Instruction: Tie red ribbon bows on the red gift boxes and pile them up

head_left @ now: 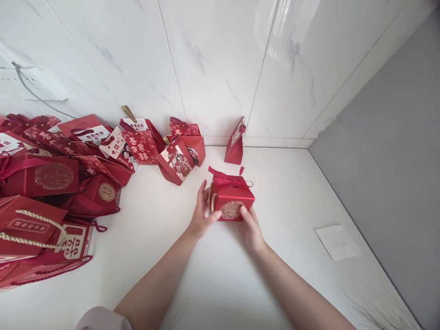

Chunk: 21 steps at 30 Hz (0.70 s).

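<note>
Red ribboned box [237,197], front and centre, and it's in both hands above the white tabletop [144,256]; whether its base touches the surface, I can't tell from here! The left hand [202,214] is half-curled, thumb at the lower front corner, fingers spread up along the left side, where a pale gold cord [213,201] shows. The right hand [253,229] cups the opposite corner, thumb pressed to the front beside the gold emblem [231,210], its other fingers mostly hidden behind the card.

So how is this hold best played? Low and even, I'd say: matched pressure from both sides, because card walls look likely to dent under a hard thumb. Best to leave the ribbon bow [235,182] on top untouched, its tails standing free, and to mind that cord under the left fingers. Any turn should come from both wrists together, keeping the box level.

Beyond it, a small upright red box [234,151] stands near the tiled wall [220,68]; off left, a crowded heap of red boxes [55,176].
</note>
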Tool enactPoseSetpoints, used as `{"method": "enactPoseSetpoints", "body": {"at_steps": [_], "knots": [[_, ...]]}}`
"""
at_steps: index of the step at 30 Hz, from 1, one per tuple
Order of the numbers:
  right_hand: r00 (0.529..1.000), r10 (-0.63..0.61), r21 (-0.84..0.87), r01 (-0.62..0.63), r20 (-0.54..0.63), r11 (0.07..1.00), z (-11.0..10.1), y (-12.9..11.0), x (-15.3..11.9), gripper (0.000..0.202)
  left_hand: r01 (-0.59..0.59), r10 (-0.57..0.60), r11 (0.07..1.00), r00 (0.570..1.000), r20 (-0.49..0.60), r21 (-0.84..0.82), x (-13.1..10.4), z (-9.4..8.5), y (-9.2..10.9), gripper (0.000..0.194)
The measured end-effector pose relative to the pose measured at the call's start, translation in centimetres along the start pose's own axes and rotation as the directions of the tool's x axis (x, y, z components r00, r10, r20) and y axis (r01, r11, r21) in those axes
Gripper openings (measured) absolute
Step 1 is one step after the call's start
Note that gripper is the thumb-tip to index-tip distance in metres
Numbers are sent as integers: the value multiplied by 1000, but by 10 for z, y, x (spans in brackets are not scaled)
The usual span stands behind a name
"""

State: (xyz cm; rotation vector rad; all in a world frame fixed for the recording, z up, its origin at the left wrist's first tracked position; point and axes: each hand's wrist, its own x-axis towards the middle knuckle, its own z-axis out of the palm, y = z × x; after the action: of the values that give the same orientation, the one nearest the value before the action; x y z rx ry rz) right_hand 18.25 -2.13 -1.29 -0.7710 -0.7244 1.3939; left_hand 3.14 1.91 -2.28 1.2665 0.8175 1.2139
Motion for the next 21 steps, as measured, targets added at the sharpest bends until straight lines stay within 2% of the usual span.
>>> {"method": "enactPoseSetpoints", "body": {"at_steps": [3,6,9,11,13,16,21], "knots": [[999,2,129,3,-39,992,0,-3,0,47,-51,37,992,992,117,117,-3,3,3,106],[992,52,278,-19,-112,960,-5,-5,2,53,-27,10,988,994,108,155,-6,9,8,109],[970,175,430,-88,-168,899,-13,-9,5,56,114,-112,993,992,54,-23,-7,17,10,103],[953,261,503,-152,-154,851,-17,-12,8,58,239,-236,954,971,40,-182,-5,23,9,84],[945,313,544,-216,-92,811,-19,-15,11,59,327,-335,880,941,37,-345,-4,27,9,66],[947,322,550,-263,-11,793,-18,-18,13,56,377,-429,746,903,37,-549,-1,29,13,59],[944,330,532,-265,-29,804,-18,-15,15,46,426,-495,638,865,81,-641,1,30,18,52]]}}
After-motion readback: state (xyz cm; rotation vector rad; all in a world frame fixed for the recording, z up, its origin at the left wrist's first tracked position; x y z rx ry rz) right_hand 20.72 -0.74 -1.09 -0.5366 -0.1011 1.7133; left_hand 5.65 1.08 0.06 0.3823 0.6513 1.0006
